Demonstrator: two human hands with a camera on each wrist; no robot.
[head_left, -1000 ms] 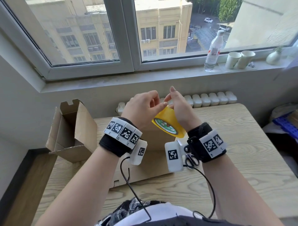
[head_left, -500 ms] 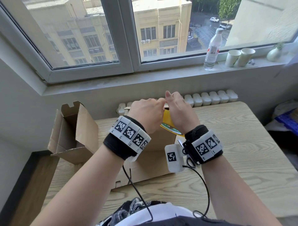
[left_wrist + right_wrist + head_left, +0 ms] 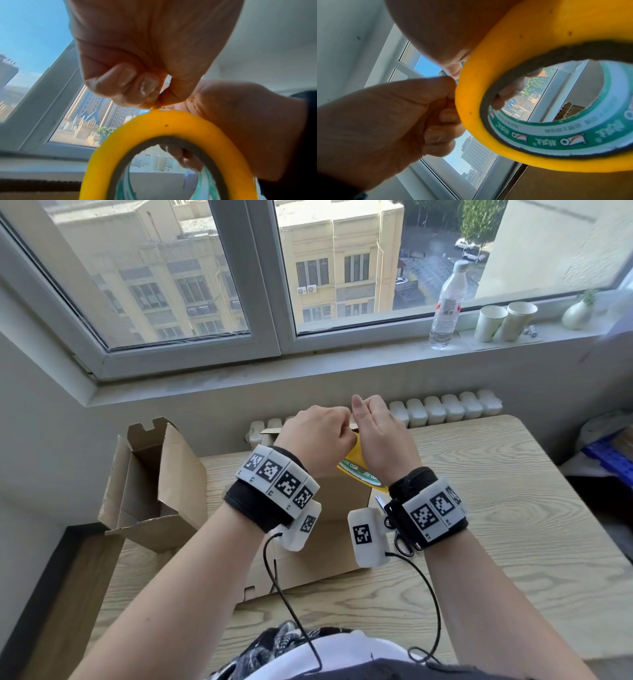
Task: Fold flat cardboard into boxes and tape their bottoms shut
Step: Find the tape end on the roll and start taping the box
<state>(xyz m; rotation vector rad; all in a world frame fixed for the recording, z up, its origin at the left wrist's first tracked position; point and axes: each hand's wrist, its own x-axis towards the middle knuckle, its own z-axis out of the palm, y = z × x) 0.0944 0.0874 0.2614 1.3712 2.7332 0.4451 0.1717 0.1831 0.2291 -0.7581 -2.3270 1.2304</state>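
A yellow tape roll (image 3: pixel 358 465) with a green-printed core is held up between both hands, above a brown cardboard box (image 3: pixel 329 529) on the table. My right hand (image 3: pixel 366 419) grips the roll (image 3: pixel 488 81), with fingers (image 3: pixel 508 92) reaching through its core. My left hand (image 3: pixel 342 434) is curled into a fist. In the left wrist view its fingertips (image 3: pixel 150 97) pinch the tape end at the rim of the roll (image 3: pixel 154 128). A second box (image 3: pixel 154 484) stands open at the table's left end.
Scissors (image 3: pixel 381 503) lie on the wooden table (image 3: pixel 513 525) just right of the box, partly under my right wrist. A water bottle (image 3: pixel 447 306), two paper cups (image 3: pixel 507 320) and a small vase (image 3: pixel 579 313) stand on the windowsill. A radiator (image 3: pixel 445 409) runs behind the table.
Both hands have moved forward and down over the box with the roll. The left hand has closed into a fist at the roll's rim, and the roll is now mostly hidden between the hands.
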